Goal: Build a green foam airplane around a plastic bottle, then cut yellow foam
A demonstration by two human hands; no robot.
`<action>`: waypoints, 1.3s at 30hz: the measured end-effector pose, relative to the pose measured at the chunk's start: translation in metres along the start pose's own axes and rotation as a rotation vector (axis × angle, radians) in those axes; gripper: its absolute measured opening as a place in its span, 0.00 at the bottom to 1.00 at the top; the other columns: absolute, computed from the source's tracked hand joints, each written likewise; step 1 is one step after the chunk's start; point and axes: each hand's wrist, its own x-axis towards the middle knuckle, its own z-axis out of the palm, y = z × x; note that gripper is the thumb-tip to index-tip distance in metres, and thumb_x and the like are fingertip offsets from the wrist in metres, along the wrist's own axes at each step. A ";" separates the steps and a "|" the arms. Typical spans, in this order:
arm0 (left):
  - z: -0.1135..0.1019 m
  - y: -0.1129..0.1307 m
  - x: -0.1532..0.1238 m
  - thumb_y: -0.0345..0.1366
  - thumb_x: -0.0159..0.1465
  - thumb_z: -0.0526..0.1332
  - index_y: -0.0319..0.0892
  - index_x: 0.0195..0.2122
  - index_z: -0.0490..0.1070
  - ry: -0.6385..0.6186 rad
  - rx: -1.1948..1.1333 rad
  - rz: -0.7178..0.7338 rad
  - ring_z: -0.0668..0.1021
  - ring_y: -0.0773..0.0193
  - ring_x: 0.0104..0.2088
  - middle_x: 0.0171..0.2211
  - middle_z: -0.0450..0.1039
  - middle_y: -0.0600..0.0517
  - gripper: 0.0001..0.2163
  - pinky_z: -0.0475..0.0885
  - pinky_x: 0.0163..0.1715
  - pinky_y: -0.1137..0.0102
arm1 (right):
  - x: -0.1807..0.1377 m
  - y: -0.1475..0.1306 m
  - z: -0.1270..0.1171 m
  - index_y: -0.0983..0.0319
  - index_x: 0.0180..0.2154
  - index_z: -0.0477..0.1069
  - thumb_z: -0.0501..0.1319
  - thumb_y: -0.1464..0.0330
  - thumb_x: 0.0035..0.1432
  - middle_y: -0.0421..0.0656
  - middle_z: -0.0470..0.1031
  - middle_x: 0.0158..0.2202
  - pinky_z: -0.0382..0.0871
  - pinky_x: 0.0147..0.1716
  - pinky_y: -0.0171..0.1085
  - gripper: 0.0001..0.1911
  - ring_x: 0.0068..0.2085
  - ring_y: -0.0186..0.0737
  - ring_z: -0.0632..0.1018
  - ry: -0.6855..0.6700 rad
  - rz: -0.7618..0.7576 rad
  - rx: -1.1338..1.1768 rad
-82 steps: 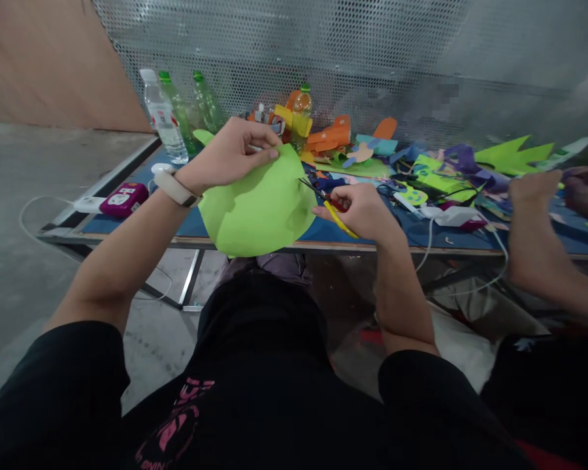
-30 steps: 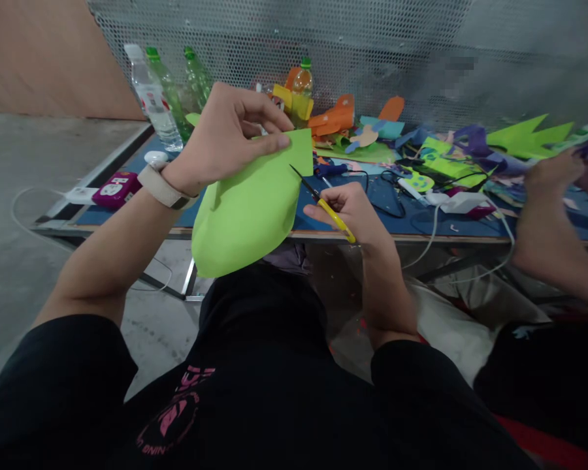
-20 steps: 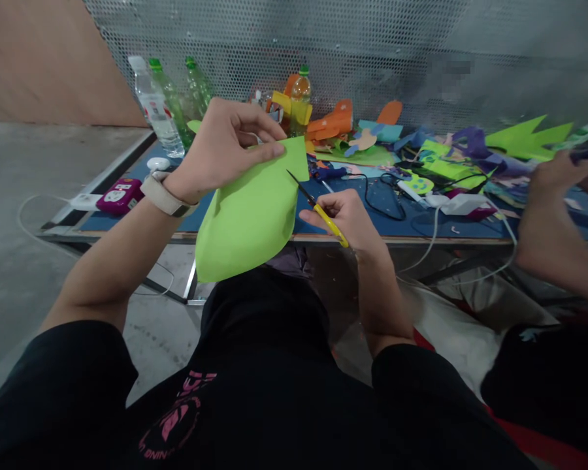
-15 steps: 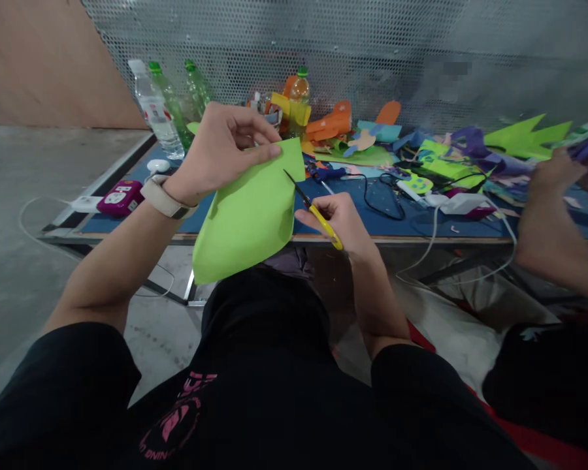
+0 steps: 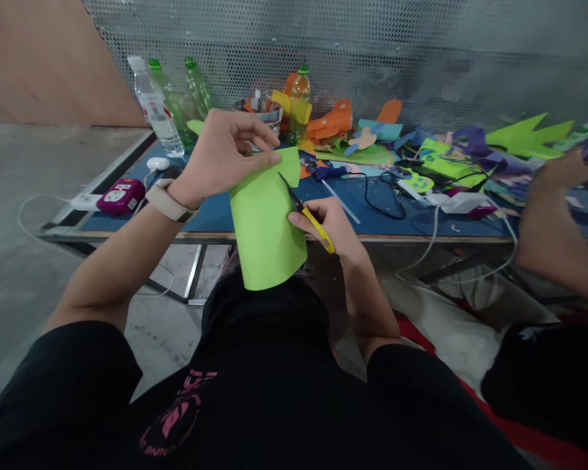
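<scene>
A sheet of light green paper (image 5: 267, 228) hangs in front of the table edge, its lower part curling. My left hand (image 5: 232, 150), with a pale band on the wrist, pinches the sheet near its top between thumb and fingers. In my right hand (image 5: 330, 225) is a pair of scissors (image 5: 317, 228) with yellow handles and dark blades. The blades lie at a cut in the paper's right side, their tip pointing up and left below my left thumb. Part of the scissors' handles is hidden by my fingers.
The blue table (image 5: 284, 215) carries a glue gun (image 5: 328, 171) with a cable, paper scraps (image 5: 441, 160), and a magenta power strip (image 5: 121, 196). Bottles (image 5: 159, 114) stand back left, near a perforated metal panel (image 5: 372, 52). Another person's hand (image 5: 563, 173) is at the right.
The green sheet has turned, its lower end swinging right to hang more upright. My right hand and the scissors have shifted slightly left and down; the blade tip sits farther left.
</scene>
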 end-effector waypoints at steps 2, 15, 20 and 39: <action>0.000 0.003 -0.002 0.66 0.71 0.91 0.55 0.46 0.91 0.004 0.009 -0.006 0.84 0.48 0.37 0.40 0.90 0.46 0.23 0.89 0.39 0.47 | -0.001 0.000 0.002 0.54 0.24 0.59 0.83 0.20 0.57 0.34 0.53 0.25 0.43 0.30 0.42 0.54 0.30 0.35 0.55 -0.007 0.010 0.023; -0.007 0.026 -0.011 0.67 0.76 0.86 0.47 0.52 0.90 -0.008 0.134 -0.126 0.88 0.45 0.50 0.45 0.89 0.47 0.27 0.90 0.56 0.48 | 0.001 0.003 0.011 0.54 0.23 0.59 0.83 0.20 0.56 0.36 0.54 0.26 0.45 0.32 0.42 0.53 0.32 0.36 0.56 0.101 0.019 -0.021; -0.018 0.021 -0.011 0.51 0.66 0.88 0.48 0.57 0.92 -0.119 0.093 -0.111 0.87 0.45 0.45 0.46 0.87 0.43 0.23 0.88 0.46 0.48 | 0.000 0.003 0.006 0.54 0.23 0.58 0.82 0.21 0.58 0.35 0.52 0.26 0.44 0.33 0.42 0.53 0.32 0.36 0.55 0.131 -0.006 -0.055; 0.001 0.027 -0.029 0.46 0.71 0.88 0.49 0.49 0.90 -0.037 0.050 -0.255 0.94 0.35 0.50 0.42 0.90 0.44 0.13 0.98 0.53 0.47 | 0.000 0.002 0.015 0.54 0.24 0.55 0.84 0.21 0.55 0.34 0.51 0.27 0.45 0.31 0.41 0.55 0.32 0.34 0.53 0.080 0.054 0.040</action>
